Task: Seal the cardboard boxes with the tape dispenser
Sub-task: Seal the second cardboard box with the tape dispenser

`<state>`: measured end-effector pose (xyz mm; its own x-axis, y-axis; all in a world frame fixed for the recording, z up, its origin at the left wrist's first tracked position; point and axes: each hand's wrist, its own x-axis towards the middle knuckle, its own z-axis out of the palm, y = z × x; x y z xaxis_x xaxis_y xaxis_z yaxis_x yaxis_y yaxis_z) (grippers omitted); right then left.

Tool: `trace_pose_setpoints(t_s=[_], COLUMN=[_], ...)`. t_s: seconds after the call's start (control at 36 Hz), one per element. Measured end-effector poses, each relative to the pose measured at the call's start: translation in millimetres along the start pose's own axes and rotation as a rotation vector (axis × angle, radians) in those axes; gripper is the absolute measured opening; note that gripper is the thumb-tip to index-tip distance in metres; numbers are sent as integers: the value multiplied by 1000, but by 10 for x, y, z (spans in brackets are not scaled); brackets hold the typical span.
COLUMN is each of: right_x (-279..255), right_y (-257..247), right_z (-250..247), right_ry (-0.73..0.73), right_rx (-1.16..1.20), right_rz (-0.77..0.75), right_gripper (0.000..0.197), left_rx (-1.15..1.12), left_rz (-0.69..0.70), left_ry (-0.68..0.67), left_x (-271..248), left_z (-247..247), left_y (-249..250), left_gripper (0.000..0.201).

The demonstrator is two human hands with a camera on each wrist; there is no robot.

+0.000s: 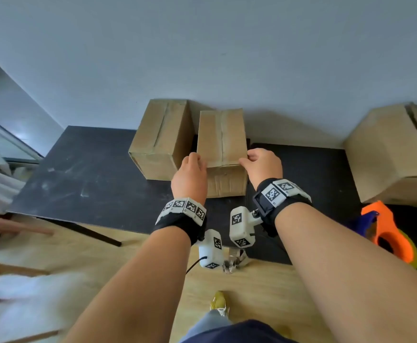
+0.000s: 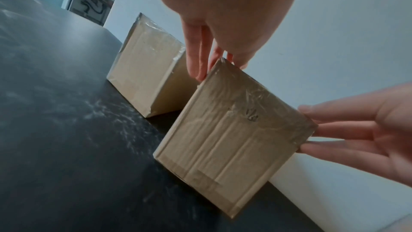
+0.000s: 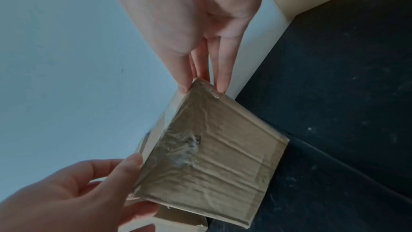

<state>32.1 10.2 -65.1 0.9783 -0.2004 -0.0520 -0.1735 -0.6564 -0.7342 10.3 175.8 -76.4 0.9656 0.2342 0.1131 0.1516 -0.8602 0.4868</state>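
Two small cardboard boxes stand side by side on the black table (image 1: 91, 174) against the wall. The middle box (image 1: 222, 134) has clear wrinkled tape along its top seam and down its near face (image 2: 234, 138). My left hand (image 1: 192, 169) holds its near left top corner, thumb over the top edge and fingers down the side. My right hand (image 1: 257, 162) pinches the near right top corner (image 3: 202, 85) in the same manner. The left box (image 1: 160, 139) stands untouched, also taped. The orange and blue tape dispenser (image 1: 388, 231) lies on the table at the right, in neither hand.
A larger cardboard box (image 1: 385, 154) stands at the right end of the table by the wall. A wooden chair (image 1: 9, 256) is at the lower left on the wooden floor. My yellow shoe (image 1: 218, 303) is below the table's front edge.
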Motion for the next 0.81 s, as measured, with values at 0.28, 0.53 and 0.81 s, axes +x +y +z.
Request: trace_pose_setpoints(t_s=[0.28, 0.53, 0.81], right_x=[144, 238, 226], right_y=[-277, -526, -628], right_z=[405, 648, 750], right_ry=[-70, -113, -200], right_rx=[-3, 4, -28], right_rz=[68, 50, 11], right_gripper=[40, 34, 29], left_rx=[239, 206, 184], left_rz=[169, 140, 123], left_ry=[158, -48, 72], left_x=[481, 868, 856], left_z=[-116, -123, -193], left_y=[-460, -838, -970], left_gripper=[29, 41, 35])
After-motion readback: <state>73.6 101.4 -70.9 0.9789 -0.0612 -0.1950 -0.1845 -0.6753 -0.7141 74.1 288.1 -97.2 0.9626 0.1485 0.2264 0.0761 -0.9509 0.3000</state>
